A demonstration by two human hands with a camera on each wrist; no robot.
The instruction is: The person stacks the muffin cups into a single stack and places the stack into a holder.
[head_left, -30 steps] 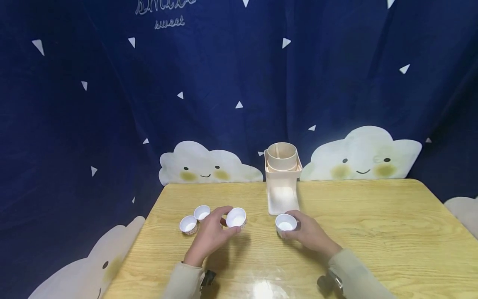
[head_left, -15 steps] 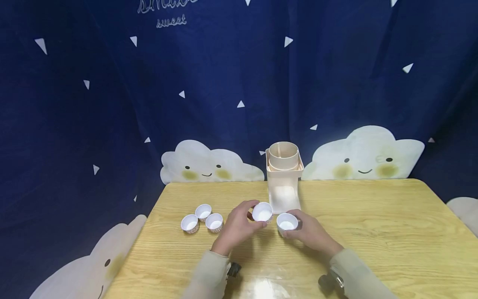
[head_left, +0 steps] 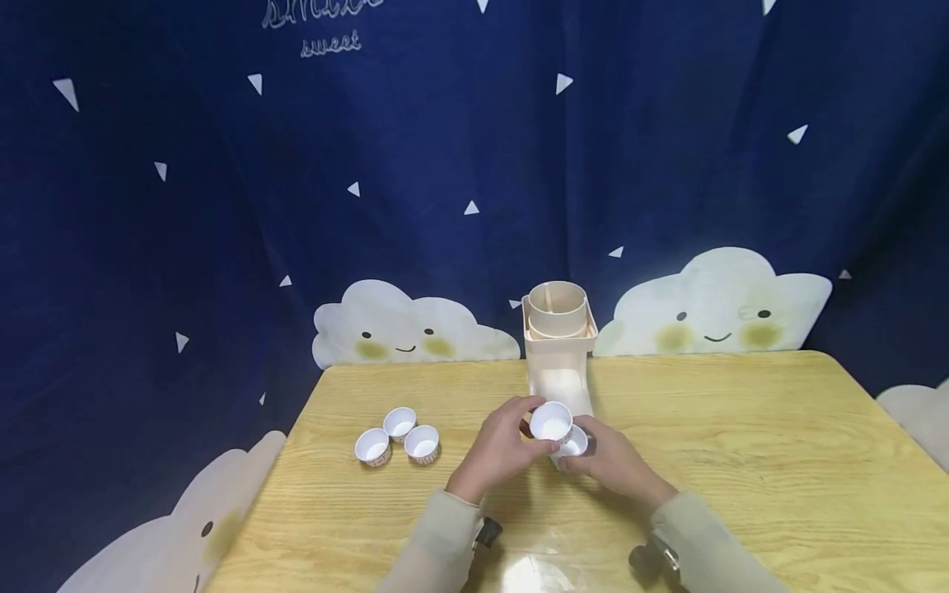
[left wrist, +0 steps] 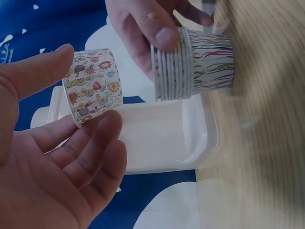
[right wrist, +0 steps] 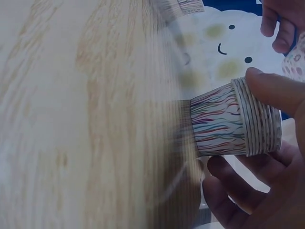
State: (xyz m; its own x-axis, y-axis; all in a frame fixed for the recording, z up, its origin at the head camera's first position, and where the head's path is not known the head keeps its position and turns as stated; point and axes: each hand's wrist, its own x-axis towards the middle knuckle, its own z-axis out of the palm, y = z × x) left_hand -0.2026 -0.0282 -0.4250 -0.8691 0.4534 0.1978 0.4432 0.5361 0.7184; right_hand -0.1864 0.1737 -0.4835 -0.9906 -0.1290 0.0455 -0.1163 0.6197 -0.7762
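Note:
My left hand [head_left: 502, 446] pinches a single paper cup [left wrist: 94, 86] with a flower pattern between thumb and fingers. It holds that cup just above and beside a stack of nested paper cups [right wrist: 219, 121], whose lowest cup has wavy coloured lines. Thumb and fingers of my right hand [head_left: 617, 463] grip the stack around its rims, near the table. In the head view the flowered cup partly covers the stack's mouth. Behind both hands stands a cream plastic holder [head_left: 558, 354] with a round tube on top and an open tray below.
Three separate paper cups, a left one [head_left: 372, 446], a back one [head_left: 399, 422] and a right one [head_left: 422, 444], stand upright on the left of the wooden table [head_left: 712, 428]. A dark blue curtain [head_left: 415, 123] with clouds hangs behind the table.
My left hand has carried the flowered cup rightward, away from the three standing cups, to the stack. My right hand with the stack has hardly moved.

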